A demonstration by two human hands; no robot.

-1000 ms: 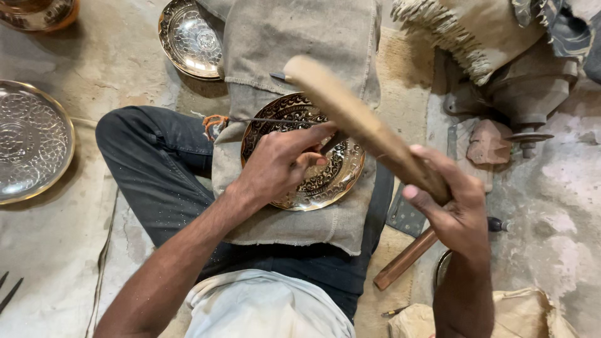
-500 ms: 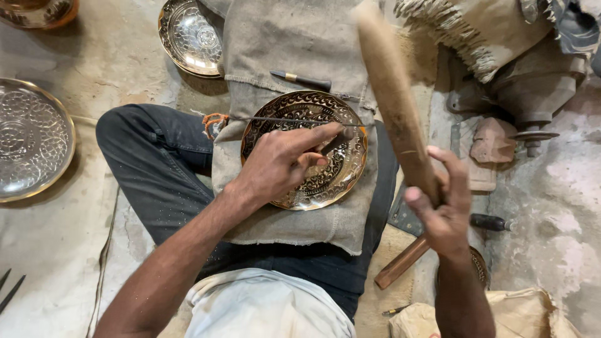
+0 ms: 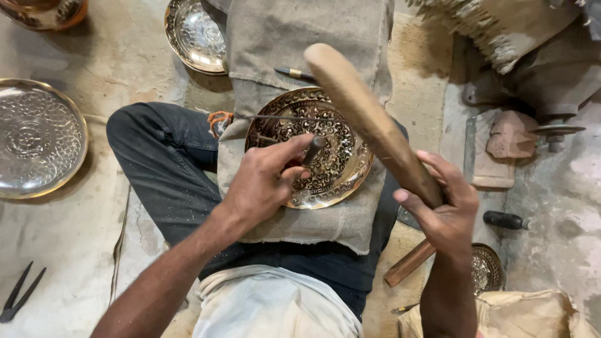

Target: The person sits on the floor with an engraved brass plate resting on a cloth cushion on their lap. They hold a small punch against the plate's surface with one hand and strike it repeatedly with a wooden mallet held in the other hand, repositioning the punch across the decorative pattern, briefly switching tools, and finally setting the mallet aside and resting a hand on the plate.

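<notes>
My left hand pinches a small metal punch, tip set on the engraved brass plate. Plate lies on a burlap cloth over my lap, w/ my dark-trousered leg to its left. Right hand has its grip closed round a wooden mallet, raised to the right of the plate, head angled over the plate's upper rim. Step in hand, as I judge it: chasing the pattern, mallet on the upswing, punch seated near plate centre. Next move calls for a straight drop onto the punch head, left fingers kept low and clear, punch held steady so it doesn't skid across the relief.

Around the plate: spare punch on the cloth just above it; second brass dish up-left; large silver-coloured tray well to the left on the floor; black pincers far lower-left; dark-handled tool to the right; small engraved dish lower-right, partly hidden by my right forearm.
</notes>
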